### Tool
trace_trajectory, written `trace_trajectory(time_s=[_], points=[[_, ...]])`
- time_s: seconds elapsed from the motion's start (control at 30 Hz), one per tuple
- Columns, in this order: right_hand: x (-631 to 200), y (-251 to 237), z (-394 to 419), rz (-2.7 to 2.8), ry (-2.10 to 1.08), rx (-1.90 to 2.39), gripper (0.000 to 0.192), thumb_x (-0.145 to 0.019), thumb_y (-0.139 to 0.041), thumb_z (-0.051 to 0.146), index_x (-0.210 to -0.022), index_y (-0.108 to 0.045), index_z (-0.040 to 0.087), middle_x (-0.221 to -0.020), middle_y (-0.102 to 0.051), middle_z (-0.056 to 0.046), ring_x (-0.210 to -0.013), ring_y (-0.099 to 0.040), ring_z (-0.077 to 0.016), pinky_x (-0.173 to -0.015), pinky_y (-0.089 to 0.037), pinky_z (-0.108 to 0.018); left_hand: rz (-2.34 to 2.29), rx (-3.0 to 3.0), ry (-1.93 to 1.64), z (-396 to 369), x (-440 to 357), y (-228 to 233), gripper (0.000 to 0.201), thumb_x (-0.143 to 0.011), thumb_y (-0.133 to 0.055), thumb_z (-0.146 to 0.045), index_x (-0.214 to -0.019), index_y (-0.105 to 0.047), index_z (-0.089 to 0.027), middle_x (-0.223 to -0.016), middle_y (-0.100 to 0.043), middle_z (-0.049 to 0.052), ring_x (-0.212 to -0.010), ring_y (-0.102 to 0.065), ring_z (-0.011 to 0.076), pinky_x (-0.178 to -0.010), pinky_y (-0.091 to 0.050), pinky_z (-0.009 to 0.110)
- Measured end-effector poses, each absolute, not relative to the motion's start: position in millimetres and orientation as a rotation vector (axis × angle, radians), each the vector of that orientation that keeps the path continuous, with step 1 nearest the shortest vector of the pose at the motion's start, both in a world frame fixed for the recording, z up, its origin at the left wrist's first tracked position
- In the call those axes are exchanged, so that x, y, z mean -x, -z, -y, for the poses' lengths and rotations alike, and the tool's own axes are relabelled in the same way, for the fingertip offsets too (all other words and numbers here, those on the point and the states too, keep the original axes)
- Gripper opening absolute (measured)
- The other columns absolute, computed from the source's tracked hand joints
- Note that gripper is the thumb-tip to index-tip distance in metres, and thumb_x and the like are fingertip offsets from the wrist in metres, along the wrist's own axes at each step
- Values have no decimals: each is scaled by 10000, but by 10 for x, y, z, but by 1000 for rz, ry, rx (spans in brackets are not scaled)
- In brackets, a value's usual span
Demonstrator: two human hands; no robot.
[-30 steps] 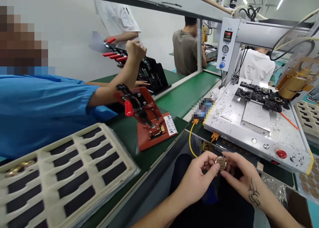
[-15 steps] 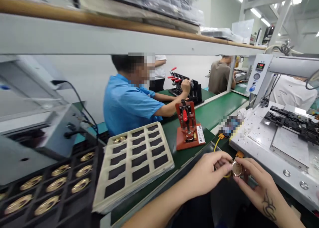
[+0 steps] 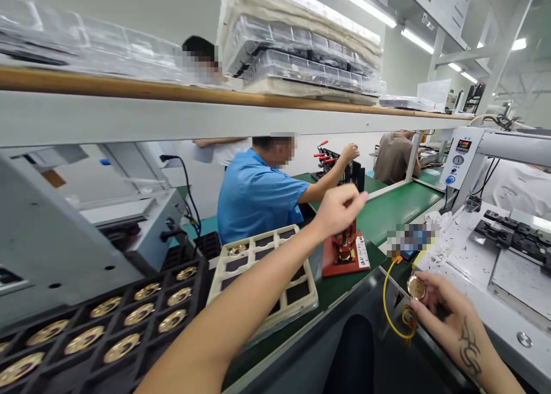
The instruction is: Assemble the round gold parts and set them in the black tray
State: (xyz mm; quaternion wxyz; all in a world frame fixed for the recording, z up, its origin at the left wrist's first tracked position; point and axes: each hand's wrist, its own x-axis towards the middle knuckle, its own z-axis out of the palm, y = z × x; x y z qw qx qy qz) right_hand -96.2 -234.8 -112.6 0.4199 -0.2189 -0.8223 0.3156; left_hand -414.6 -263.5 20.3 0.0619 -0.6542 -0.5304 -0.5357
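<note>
My right hand pinches a round gold watch case between thumb and fingers, its flat engraved face turned toward me. Stretched forward, my left hand is closed at the top of a small red clamp press. Its curled fingers cover the press's lever, so what they grip is hidden. A gold round part seems to sit low in the press. Beneath my left forearm lies a cream tray with dark-lined compartments, one holding a gold part.
A black tray of gold rings lies at the left, beside a grey machine. At the right stands a machine with a metal bed. A yellow cable hangs near my right hand. A co-worker in blue sits opposite, below a loaded shelf.
My left hand has let go of the watch case and moved forward and left to the red press. The right hand keeps the case. The camera view has tilted up and turned left.
</note>
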Motion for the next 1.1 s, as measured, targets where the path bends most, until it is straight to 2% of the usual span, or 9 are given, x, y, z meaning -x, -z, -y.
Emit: trace_trajectory(time_s=[0.1, 0.2, 0.27, 0.37, 0.43, 0.57, 0.8, 0.97, 1.1], points=[[1211, 1062, 2225, 2071, -829, 555, 354, -988, -721, 334, -1321, -703, 217, -835, -699, -22, -643, -634, -187, -582, -570, -310, 1681, 1775, 1756, 2454, 4399, -500, 330, -1100, -516, -446, -850, -534, -230, -823, -644, 18, -799, -646, 186, -827, -522, 319], [1422, 1092, 2092, 2100, -868, 562, 356, -988, -708, 337, -1312, -696, 190, -840, -678, -17, -663, -620, -180, -599, -537, -305, 1839, 1578, 1808, 2455, 4755, -495, 209, -1112, -509, -394, -1061, -587, -207, -1039, -726, 72, -1002, -700, 217, -959, -531, 347], [1519, 1183, 2005, 2119, -915, 582, 352, -984, -708, 342, -1299, -698, 185, -836, -658, -9, -680, -611, -179, -606, -515, -298, 2034, 1520, 1761, 2602, 4934, -242, 244, -1110, -513, -388, -1046, -635, -187, -987, -737, 71, -976, -704, 234, -934, -546, 364], [1711, 1358, 1882, 2134, -1017, 572, 352, -979, -695, 360, -1278, -694, 173, -828, -640, -3, -682, -591, -176, -596, -476, -289, 2445, 1674, 1549, 2879, 4994, 384, 282, -1071, -632, -352, -883, -690, -150, -778, -695, 22, -751, -684, 200, -757, -584, 345], [1933, 1452, 1803, 2141, -1053, 536, 346, -967, -687, 361, -1254, -693, 167, -854, -649, -12, -706, -592, -178, -617, -475, -291, 2701, 1861, 1356, 2969, 4912, 814, 214, -1038, -734, -342, -974, -720, -138, -867, -724, 5, -727, -694, 160, -700, -610, 313], [2460, 1570, 1656, 2168, -1057, 468, 303, -893, -704, 335, -1146, -712, 169, -831, -636, -4, -725, -583, -179, -674, -492, -301, 2992, 2014, 1084, 2830, 4707, 1360, 230, -1054, -731, -337, -1171, -720, -140, -1072, -755, 54, -850, -742, 180, -744, -658, 339], [2676, 1826, 1435, 2224, -1050, 463, 269, -915, -706, 344, -1117, -684, 167, -881, -699, -24, -671, -595, -159, -646, -513, -295, 2896, 2065, 1108, 2576, 4649, 1521, 348, -1048, -730, -373, -1320, -695, -158, -1316, -718, 97, -1113, -736, 284, -934, -653, 467], [2857, 2045, 1301, 2347, -1032, 428, 255, -1028, -734, 403, -1117, -695, 167, -976, -710, -21, -757, -665, -160, -711, -580, -319, 2847, 2064, 1113, 2669, 4643, 1521, 312, -1045, -732, -383, -1245, -719, -144, -1235, -739, 74, -1051, -745, 271, -892, -656, 434], [3104, 2124, 1255, 2462, -992, 347, 251, -1044, -744, 392, -1154, -717, 167, -1124, -732, -54, -917, -718, -201, -836, -626, -392, 2852, 1982, 1091, 3007, 4825, 1339, 242, -1004, -769, -374, -1015, -730, -135, -898, -711, 0, -768, -687, 178, -713, -588, 317]])
